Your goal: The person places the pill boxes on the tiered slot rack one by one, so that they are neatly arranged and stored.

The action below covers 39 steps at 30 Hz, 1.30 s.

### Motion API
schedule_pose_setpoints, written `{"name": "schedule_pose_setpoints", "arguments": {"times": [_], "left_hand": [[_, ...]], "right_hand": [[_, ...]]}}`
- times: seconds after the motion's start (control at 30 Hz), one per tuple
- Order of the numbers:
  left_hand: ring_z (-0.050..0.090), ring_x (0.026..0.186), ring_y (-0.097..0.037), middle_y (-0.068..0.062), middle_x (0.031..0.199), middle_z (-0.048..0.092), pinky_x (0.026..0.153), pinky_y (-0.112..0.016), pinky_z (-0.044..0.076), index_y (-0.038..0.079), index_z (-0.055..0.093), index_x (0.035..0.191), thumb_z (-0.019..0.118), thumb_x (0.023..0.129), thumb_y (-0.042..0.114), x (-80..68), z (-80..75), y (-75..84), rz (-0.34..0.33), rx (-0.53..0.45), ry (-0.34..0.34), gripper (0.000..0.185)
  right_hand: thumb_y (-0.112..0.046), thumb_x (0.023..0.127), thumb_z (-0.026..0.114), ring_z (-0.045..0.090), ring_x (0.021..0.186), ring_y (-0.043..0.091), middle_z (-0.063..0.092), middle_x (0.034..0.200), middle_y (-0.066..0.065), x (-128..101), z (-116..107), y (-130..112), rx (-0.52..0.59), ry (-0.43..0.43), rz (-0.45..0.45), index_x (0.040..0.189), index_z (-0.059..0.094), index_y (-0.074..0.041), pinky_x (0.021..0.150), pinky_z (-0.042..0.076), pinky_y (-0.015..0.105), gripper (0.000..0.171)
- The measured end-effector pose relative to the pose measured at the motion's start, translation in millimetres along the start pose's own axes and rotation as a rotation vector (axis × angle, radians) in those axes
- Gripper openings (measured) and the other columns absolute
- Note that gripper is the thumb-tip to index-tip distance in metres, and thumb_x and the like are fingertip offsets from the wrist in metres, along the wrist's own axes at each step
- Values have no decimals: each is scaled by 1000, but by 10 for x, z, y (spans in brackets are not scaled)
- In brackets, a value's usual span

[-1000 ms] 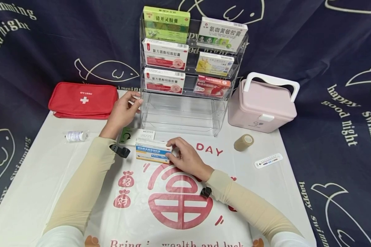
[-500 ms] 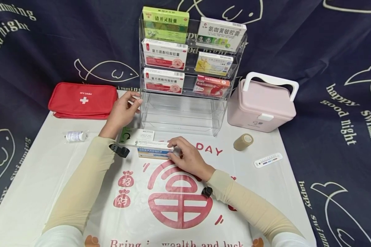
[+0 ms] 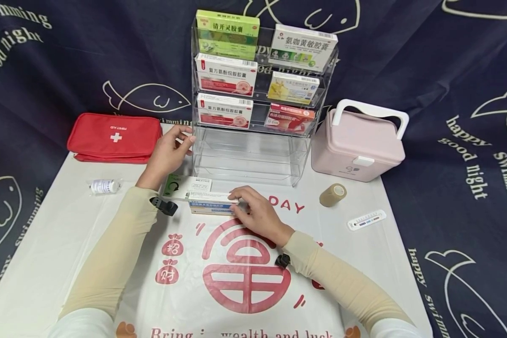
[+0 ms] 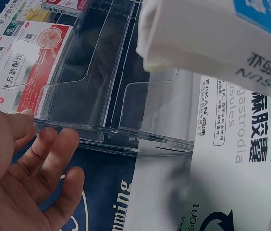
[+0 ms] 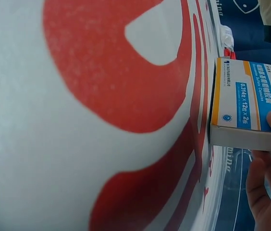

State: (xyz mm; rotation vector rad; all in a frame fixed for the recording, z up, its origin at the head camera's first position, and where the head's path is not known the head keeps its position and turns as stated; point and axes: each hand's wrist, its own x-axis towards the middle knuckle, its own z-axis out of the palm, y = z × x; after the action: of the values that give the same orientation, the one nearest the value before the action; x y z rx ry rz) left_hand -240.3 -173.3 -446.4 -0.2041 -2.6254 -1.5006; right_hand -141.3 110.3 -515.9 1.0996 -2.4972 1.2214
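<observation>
My right hand (image 3: 257,213) pinches the right end of a white, blue and orange medicine box (image 3: 211,206). In the right wrist view the thumb lies on the printed front of that medicine box (image 5: 243,96), with fingers behind it. The box stands on its long edge, leaning so that its top shows in the head view. Just behind it a green and white medicine box (image 3: 190,184) lies flat. My left hand (image 3: 169,150) rests at the left side of the clear acrylic rack (image 3: 245,162), its fingers loosely bent at the rack's edge in the left wrist view.
Several medicine boxes, among them a green box (image 3: 227,35), fill the upper tiers. A red first-aid pouch (image 3: 115,138) and a wrapped white roll (image 3: 104,186) lie left. At right are a pink case (image 3: 359,145), a tan bandage roll (image 3: 333,195) and a thermometer card (image 3: 366,220).
The blue and white medicine box has tipped, so its front looks narrower and its top shows more. It shifted slightly right with my right hand. The left hand stays in place.
</observation>
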Motion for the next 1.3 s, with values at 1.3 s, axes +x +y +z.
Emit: {"name": "schedule_pose_setpoints", "arguments": {"times": [1.3], "left_hand": [[68, 85, -39, -13, 102, 61, 71, -32, 46, 7, 55, 131, 61, 103, 15, -15, -22, -13, -6, -8, -31, 30]], "right_hand": [[6, 93, 69, 63, 107, 20, 65, 124, 15, 1035, -885, -218, 281, 334, 158, 117, 67, 5, 75, 50, 41, 23]]}}
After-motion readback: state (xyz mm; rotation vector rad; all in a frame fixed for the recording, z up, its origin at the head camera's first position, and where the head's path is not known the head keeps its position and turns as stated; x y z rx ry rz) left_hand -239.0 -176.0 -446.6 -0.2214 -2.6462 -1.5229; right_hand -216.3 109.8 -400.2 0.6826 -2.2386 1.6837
